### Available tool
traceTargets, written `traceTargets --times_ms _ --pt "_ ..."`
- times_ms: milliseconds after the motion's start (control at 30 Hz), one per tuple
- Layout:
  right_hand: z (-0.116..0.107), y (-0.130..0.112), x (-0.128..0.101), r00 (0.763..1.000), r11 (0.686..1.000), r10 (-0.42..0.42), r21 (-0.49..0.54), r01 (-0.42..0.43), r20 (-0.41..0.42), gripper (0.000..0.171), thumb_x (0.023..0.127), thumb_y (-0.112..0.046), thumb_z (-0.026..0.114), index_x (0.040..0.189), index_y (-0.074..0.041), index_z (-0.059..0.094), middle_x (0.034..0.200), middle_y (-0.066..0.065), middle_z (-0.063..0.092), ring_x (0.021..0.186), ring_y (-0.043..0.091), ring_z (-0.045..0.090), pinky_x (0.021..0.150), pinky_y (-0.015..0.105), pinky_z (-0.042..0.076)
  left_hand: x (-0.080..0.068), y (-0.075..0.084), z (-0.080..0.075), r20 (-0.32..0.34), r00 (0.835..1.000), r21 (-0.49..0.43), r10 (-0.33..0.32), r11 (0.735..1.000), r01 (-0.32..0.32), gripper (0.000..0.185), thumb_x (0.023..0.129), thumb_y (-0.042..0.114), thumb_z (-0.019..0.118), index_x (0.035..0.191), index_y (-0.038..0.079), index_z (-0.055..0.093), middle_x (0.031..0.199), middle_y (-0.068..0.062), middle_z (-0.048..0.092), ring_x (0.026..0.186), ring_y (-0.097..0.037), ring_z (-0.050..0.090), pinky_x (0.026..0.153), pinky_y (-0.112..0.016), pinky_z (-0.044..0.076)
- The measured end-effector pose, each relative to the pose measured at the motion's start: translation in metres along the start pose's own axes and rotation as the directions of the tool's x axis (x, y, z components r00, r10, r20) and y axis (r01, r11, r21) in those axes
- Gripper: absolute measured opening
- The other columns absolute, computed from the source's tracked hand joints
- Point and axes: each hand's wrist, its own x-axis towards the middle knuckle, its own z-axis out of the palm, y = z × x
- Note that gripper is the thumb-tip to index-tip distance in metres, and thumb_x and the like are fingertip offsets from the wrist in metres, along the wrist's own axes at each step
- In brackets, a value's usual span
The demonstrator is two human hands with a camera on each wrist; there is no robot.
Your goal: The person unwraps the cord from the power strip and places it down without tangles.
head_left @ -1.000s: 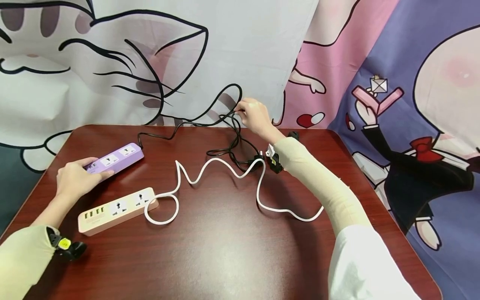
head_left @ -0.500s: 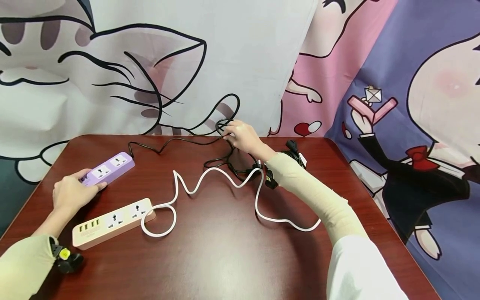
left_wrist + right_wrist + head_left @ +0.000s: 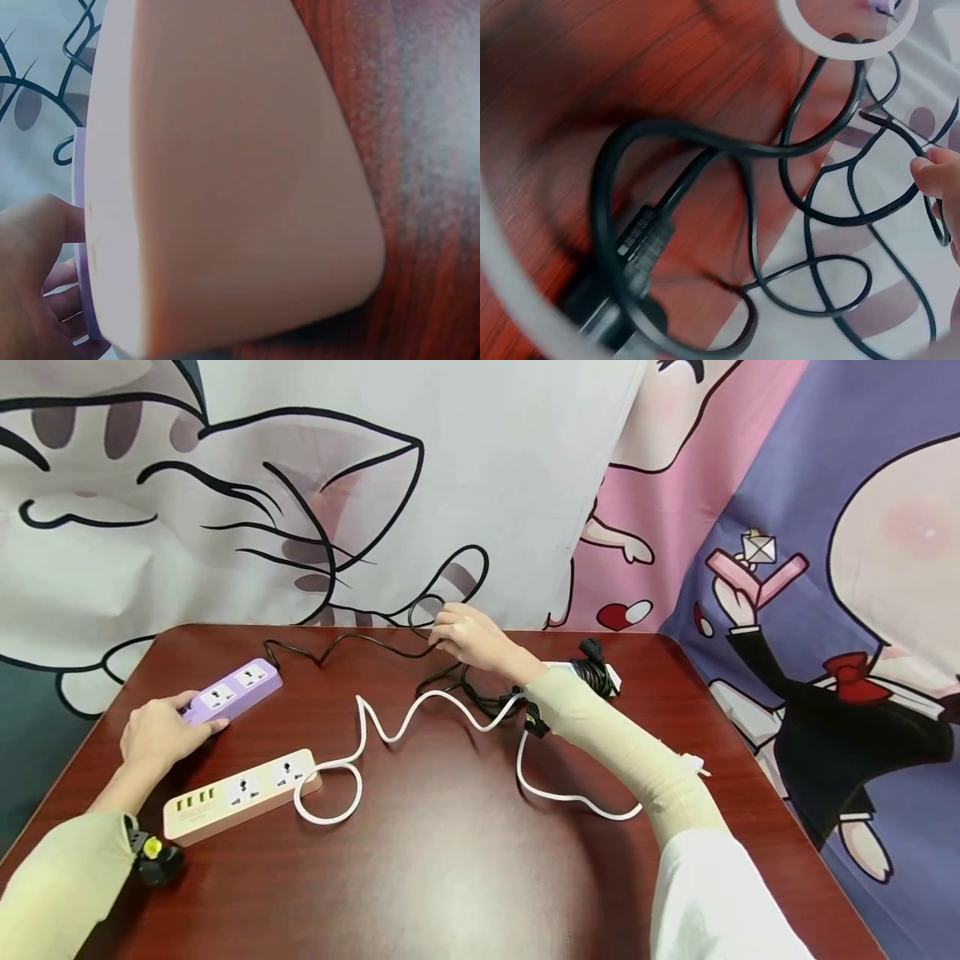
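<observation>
My left hand (image 3: 167, 732) holds the near end of a purple power strip (image 3: 238, 683) at the table's left; the left wrist view shows its thumb (image 3: 45, 217) against the purple edge (image 3: 81, 225). A black cord (image 3: 341, 643) runs from that strip along the far edge. There my right hand (image 3: 467, 639) pinches it; in the right wrist view the fingertips (image 3: 936, 169) grip one of the cord's loops (image 3: 817, 217). A pink power strip (image 3: 243, 785) lies in front of my left hand and fills the left wrist view (image 3: 225, 172).
The pink strip's white cord (image 3: 420, 722) snakes across the dark red table (image 3: 450, 877) to a white plug (image 3: 697, 767) by my right forearm. A black plug with bundled cord (image 3: 594, 662) lies at the far right. Cartoon-printed cloth (image 3: 487, 460) hangs behind.
My right hand has come down and to the left with the black cord, from above the far edge to just over the table. The left hand stays on the purple strip.
</observation>
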Motion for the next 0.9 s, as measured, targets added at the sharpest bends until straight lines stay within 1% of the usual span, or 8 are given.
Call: traceTargets --times_ms 167,200,400,500,567,667,800,900 --pt "0.000 -0.004 0.013 0.997 0.997 -0.076 -0.009 0.076 0.021 0.009 0.083 -0.003 0.069 0.088 -0.009 0.074 0.089 0.003 0.068 0.089 0.022 0.056 0.090 0.032 0.045 0.005 0.002 -0.003 0.024 1.000 0.011 -0.001 1.000 0.000 0.079 0.083 0.040 0.069 0.141 -0.004 0.039 0.117 -0.040 0.048 0.092 -0.048 0.047 0.066 -0.050 0.039" --pt "0.000 -0.005 0.015 0.996 0.996 -0.089 -0.008 0.089 0.031 0.010 0.084 -0.002 0.068 0.088 -0.009 0.074 0.090 0.003 0.068 0.092 0.022 0.056 0.093 0.031 0.045 0.005 0.002 -0.003 0.027 1.000 0.012 -0.003 1.000 0.002 0.079 0.083 0.040 0.069 0.141 -0.004 0.039 0.117 -0.040 0.048 0.092 -0.048 0.047 0.065 -0.050 0.039" --pt "0.005 -0.015 0.026 0.985 0.989 -0.147 0.044 0.144 0.089 0.017 0.090 0.000 0.059 0.096 -0.008 0.073 0.104 0.005 0.069 0.114 0.024 0.057 0.110 0.030 0.035 0.003 0.003 -0.005 0.033 0.999 0.017 -0.008 1.000 0.007 0.079 0.081 0.039 0.070 0.140 -0.005 0.040 0.115 -0.040 0.049 0.091 -0.047 0.048 0.065 -0.048 0.039" --pt "0.006 -0.021 0.030 0.980 0.986 -0.157 0.077 0.148 0.124 0.022 0.091 0.001 0.056 0.101 -0.009 0.072 0.114 0.006 0.069 0.123 0.024 0.054 0.109 0.029 0.036 0.000 0.003 -0.007 0.037 0.999 0.021 -0.017 1.000 0.017 0.080 0.081 0.039 0.070 0.141 -0.005 0.039 0.115 -0.040 0.048 0.090 -0.047 0.048 0.065 -0.048 0.039" --pt "0.005 -0.026 0.032 0.976 0.984 -0.149 0.118 0.131 0.161 0.024 0.093 0.002 0.054 0.106 -0.009 0.071 0.120 0.006 0.067 0.127 0.023 0.052 0.109 0.029 0.036 -0.001 0.004 -0.006 0.039 0.999 0.023 -0.019 1.000 0.018 0.080 0.081 0.039 0.070 0.141 -0.005 0.038 0.115 -0.040 0.048 0.090 -0.047 0.048 0.065 -0.048 0.039" --pt "0.004 -0.034 0.037 0.960 0.977 -0.114 0.206 0.061 0.255 0.028 0.095 0.000 0.050 0.112 -0.010 0.070 0.129 0.006 0.062 0.129 0.021 0.050 0.108 0.029 0.038 -0.001 0.004 -0.006 0.038 0.999 0.026 -0.016 1.000 0.015 0.080 0.081 0.038 0.070 0.140 -0.004 0.039 0.115 -0.040 0.049 0.089 -0.046 0.048 0.064 -0.047 0.040" --pt "0.006 -0.042 0.044 0.918 0.947 -0.083 0.318 -0.049 0.389 0.030 0.098 -0.001 0.047 0.117 -0.011 0.068 0.135 0.005 0.058 0.130 0.017 0.050 0.108 0.027 0.037 0.000 0.004 -0.007 0.034 0.999 0.031 -0.013 0.999 0.012 0.080 0.081 0.039 0.070 0.140 -0.004 0.040 0.114 -0.040 0.049 0.089 -0.046 0.049 0.062 -0.046 0.039" --pt "0.008 -0.043 0.047 0.891 0.930 -0.079 0.354 -0.095 0.446 0.029 0.099 -0.003 0.047 0.117 -0.010 0.068 0.133 0.005 0.060 0.128 0.016 0.051 0.108 0.025 0.035 0.000 0.003 -0.007 0.036 0.999 0.033 -0.017 0.999 0.016 0.081 0.081 0.039 0.070 0.141 -0.004 0.039 0.115 -0.040 0.049 0.088 -0.045 0.049 0.061 -0.044 0.038"
